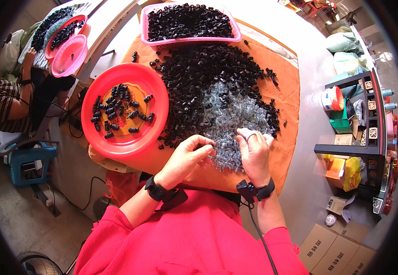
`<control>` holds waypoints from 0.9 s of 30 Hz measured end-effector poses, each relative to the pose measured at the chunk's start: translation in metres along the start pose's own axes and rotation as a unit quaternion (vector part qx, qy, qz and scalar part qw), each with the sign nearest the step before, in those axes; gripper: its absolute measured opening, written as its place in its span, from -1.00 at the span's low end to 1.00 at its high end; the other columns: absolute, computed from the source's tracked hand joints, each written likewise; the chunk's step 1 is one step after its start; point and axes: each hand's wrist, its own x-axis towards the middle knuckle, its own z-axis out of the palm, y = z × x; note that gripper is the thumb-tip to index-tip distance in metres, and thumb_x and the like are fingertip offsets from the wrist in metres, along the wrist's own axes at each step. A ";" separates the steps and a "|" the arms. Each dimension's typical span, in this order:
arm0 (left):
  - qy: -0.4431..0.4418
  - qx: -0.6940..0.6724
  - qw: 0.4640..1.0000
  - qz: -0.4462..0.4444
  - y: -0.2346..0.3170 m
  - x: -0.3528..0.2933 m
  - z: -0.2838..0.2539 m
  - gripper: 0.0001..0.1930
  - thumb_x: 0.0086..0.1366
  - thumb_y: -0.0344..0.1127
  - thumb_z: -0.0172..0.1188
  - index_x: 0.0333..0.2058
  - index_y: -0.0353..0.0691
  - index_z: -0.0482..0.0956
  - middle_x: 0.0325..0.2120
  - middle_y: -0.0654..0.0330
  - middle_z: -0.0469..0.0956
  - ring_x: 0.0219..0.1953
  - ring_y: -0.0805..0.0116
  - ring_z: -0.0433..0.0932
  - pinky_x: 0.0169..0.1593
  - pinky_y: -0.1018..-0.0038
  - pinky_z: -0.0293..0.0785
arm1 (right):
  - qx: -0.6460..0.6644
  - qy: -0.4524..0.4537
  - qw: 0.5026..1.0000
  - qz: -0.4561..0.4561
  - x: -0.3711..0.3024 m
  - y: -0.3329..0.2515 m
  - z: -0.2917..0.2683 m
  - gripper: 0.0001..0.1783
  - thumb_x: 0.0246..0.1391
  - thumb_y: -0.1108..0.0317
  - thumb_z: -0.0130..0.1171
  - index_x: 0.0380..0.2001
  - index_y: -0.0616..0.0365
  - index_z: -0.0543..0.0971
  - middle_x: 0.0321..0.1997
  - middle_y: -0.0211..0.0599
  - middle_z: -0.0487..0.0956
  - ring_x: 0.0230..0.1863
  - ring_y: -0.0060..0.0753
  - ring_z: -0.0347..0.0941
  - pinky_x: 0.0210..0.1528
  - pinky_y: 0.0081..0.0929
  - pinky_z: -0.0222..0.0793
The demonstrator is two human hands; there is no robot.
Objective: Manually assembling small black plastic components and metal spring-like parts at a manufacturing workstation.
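My left hand [190, 155] hovers at the near edge of the heap, its fingers curled together in a pinch. A dark bit shows at its fingertips, too small to name. Close by on the right, my right hand [255, 153] is also pinched, with a whitish covering on one fingertip; what it holds is hidden. Beneath and beyond both hands spreads a pile of tiny silvery pieces [238, 114] that look like springs. Around its far and left sides lies a large heap of small black plastic parts [185, 87]. Left of it, a round red tray [155, 135] carries several black cylindrical pieces [116, 107].
A pink basket [194, 43] full of black parts stands at the far side on the orange cloth [283, 158]. At far left, a person [13, 105] sits near a pink bowl [69, 55]. A black shelf [345, 149] and cardboard boxes [334, 250] are at right.
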 end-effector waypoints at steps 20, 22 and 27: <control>-0.040 0.087 0.995 -0.020 -0.004 -0.011 -0.010 -0.75 0.47 -0.23 0.23 -0.01 -0.24 0.52 -0.23 0.32 0.58 -0.27 0.62 0.54 -0.25 0.60 0.52 | -0.132 -0.071 0.989 -0.013 -0.013 -0.007 -0.009 -0.72 0.04 0.30 0.40 -0.17 0.12 0.66 -0.20 -0.33 0.53 -0.04 -0.24 0.44 0.08 -0.18 0.19; -0.048 0.088 0.995 -0.024 -0.004 -0.009 -0.007 -0.75 0.47 -0.22 0.23 -0.01 -0.24 0.52 -0.23 0.32 0.58 -0.27 0.62 0.54 -0.25 0.60 0.51 | -0.161 -0.078 0.983 -0.046 -0.019 0.003 -0.003 -0.79 0.05 0.31 0.39 -0.26 0.11 0.63 -0.23 -0.32 0.54 -0.08 -0.23 0.45 0.05 -0.19 0.23; -0.067 0.085 0.994 -0.031 -0.002 -0.009 -0.005 -0.75 0.47 -0.22 0.23 -0.02 -0.24 0.52 -0.22 0.30 0.60 -0.28 0.61 0.53 -0.23 0.61 0.51 | -0.073 -0.014 0.997 -0.026 -0.012 0.007 0.004 -0.88 0.12 0.39 0.35 -0.28 0.10 0.62 -0.28 -0.31 0.58 -0.17 -0.19 0.49 0.00 -0.23 0.27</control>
